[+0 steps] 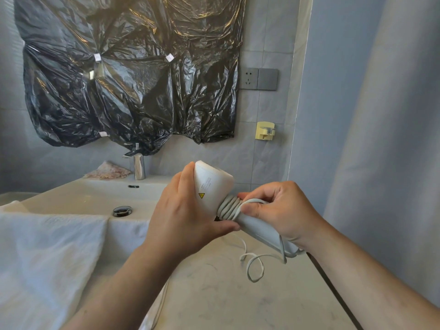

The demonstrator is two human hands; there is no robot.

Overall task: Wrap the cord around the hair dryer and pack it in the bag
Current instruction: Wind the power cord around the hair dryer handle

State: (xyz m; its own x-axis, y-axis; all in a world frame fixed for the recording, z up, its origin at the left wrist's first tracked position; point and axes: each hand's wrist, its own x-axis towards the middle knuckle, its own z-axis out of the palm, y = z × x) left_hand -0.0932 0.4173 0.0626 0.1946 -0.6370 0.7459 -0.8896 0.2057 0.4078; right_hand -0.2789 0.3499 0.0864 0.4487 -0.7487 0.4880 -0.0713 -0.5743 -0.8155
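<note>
We hold the hair dryer (212, 186) in our left hand (183, 215); our right hand (278, 210) pinches the cord (254, 265). Wrapping is underway; the slack needs winding next.

The left hand (183, 217) covered the near side of the hair dryer (212, 186) and the right hand (283, 210) hid much of its handle; the print on its body was too small to read. The loose cord (229, 207) passed behind the left forearm (133, 277), its end out of sight.
</note>
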